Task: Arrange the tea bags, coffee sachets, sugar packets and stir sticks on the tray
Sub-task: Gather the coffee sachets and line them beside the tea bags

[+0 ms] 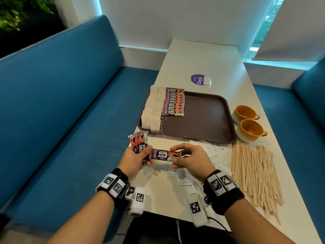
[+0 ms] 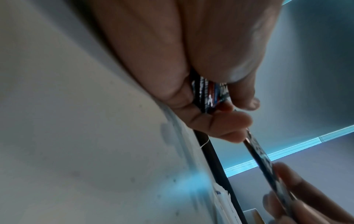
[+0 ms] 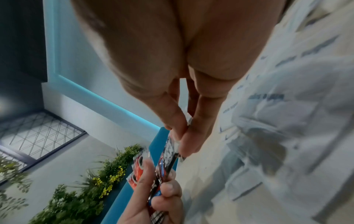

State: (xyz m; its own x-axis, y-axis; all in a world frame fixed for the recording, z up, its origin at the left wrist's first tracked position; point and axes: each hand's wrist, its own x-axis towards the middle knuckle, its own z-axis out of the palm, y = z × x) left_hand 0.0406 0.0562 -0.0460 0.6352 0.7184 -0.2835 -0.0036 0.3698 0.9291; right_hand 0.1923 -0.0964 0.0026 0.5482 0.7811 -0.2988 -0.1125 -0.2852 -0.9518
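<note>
A brown tray (image 1: 207, 118) lies on the white table. Two rows of tea bags (image 1: 153, 110) fill its left side, with a column of red coffee sachets (image 1: 174, 102) beside them. My left hand (image 1: 136, 158) grips a small fan of coffee sachets (image 1: 139, 141) near the table's front edge. My right hand (image 1: 188, 158) pinches the right end of one coffee sachet (image 1: 165, 155) held level between both hands; its left end touches my left fingers. White sugar packets (image 1: 214, 155) lie under and right of my right hand. Wooden stir sticks (image 1: 253, 171) are piled at the right.
Two orange cups (image 1: 246, 120) stand right of the tray. A purple round sticker (image 1: 197, 79) with a small clear packet lies beyond the tray. Blue bench seats (image 1: 70, 103) flank the table on both sides.
</note>
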